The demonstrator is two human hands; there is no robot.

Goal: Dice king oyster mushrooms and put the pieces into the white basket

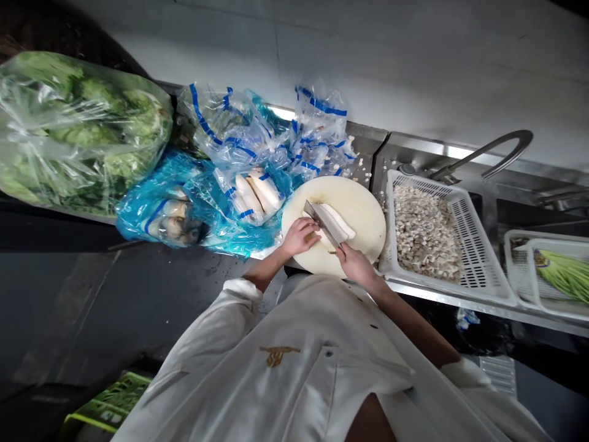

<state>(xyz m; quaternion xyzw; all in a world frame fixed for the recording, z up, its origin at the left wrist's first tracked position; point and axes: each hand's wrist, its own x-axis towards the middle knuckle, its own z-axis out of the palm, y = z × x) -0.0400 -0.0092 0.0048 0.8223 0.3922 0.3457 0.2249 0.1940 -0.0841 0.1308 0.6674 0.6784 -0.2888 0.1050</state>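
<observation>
A round white cutting board point(363, 205) lies on the steel counter in front of me. On it rests a long white mushroom point(340, 220). My left hand point(300, 236) is curled on the near end of the mushroom, holding it down. My right hand point(355, 263) grips the handle of a cleaver point(326, 223), whose blade lies across the mushroom. My white jacket fills the lower part of the view.
A white perforated basket point(464, 202) of diced pieces stands right of the board. Blue-striped plastic bags of mushrooms point(251, 190) lie to the left, beside a bag of leafy greens point(78, 129). A faucet point(488, 150) and a second basket with green stalks point(559, 273) are at the right.
</observation>
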